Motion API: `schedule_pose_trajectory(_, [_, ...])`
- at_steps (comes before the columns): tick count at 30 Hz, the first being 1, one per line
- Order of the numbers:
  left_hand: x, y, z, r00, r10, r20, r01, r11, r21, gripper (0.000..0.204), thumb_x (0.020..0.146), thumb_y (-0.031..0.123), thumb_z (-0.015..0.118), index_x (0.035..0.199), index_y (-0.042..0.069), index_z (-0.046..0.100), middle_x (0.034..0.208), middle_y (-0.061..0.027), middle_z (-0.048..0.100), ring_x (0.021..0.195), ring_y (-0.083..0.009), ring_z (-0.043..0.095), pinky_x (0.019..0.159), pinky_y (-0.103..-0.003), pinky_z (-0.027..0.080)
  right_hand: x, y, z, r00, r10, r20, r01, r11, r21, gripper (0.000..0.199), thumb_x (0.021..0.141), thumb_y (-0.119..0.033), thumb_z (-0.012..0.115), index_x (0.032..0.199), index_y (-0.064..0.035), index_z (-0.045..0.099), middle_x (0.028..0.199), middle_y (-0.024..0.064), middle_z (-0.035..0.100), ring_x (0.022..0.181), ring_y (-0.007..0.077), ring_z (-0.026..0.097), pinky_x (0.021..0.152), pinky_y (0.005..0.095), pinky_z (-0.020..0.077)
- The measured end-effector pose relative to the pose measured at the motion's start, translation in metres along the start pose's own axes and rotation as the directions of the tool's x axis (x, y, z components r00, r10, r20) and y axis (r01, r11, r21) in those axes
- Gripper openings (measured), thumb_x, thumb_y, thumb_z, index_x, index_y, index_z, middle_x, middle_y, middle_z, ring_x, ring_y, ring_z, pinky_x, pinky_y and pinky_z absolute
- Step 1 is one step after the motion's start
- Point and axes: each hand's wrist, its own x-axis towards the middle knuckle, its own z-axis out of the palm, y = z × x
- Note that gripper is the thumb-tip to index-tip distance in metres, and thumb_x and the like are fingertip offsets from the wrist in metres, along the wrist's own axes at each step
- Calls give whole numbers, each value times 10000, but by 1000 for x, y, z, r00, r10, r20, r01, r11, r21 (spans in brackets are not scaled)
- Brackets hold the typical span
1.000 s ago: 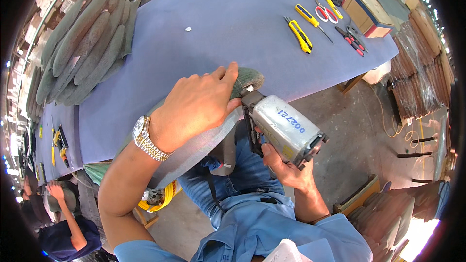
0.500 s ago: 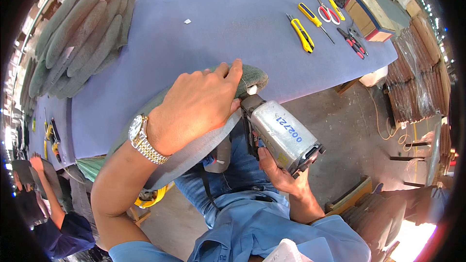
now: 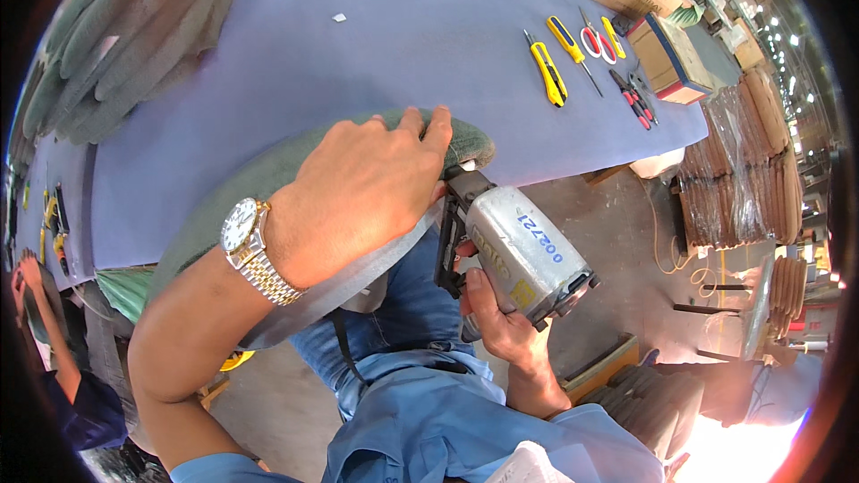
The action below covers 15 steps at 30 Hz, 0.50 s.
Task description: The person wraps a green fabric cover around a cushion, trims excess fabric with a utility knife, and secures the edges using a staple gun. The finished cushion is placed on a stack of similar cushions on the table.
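Observation:
A curved piece covered in grey-green fabric, like an upholstered cushion panel, lies along the table's near edge, its rounded end to the right. My left hand grips it from above near that end, fingers bent over the fabric; the thumb is mostly hidden. My right hand is closed around the handle of a silver and black staple gun. The gun's nose meets the piece's near edge, just right of my left fingertips, where a small white patch shows. The exact contact point is partly hidden.
On the blue-covered table lie yellow cutters, a screwdriver, scissors and red-handled pliers. Cardboard boxes stand at far right, similar fabric pieces pile at far left. A co-worker's arm shows at lower left.
My view has shifted, so the table and tools appear displaced. The gun has tilted slightly against the piece's edge; both hands keep their grip.

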Motion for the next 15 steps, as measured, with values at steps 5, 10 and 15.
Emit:
schedule_pose_trajectory(5, [-2,-3,14,956,99,-275,-88,995,51,575,868,201,728,1316,-127,579,933,-204,729,822,-336,747,647,-410,586,5,-17,9,996,85,-30,-81,990,117,232,909,80,698,1135,33,715,998,76,763,722,84,650,646,254,555])
schedule_pose_trajectory(10, [7,-14,6,963,125,-238,-146,987,-69,498,825,146,754,1223,-114,605,916,-210,736,835,-341,748,688,-426,586,22,-11,16,997,-68,-43,70,997,39,202,906,89,677,1101,45,703,908,79,744,723,99,669,638,263,555])
schedule_pose_trajectory(15, [14,-15,0,989,94,-112,-100,993,-55,500,826,158,765,1238,-54,578,1006,-198,737,890,-383,738,746,-475,585,32,1,15,994,-105,-5,105,994,3,153,945,18,672,1097,31,681,849,61,701,617,108,632,557,274,511])
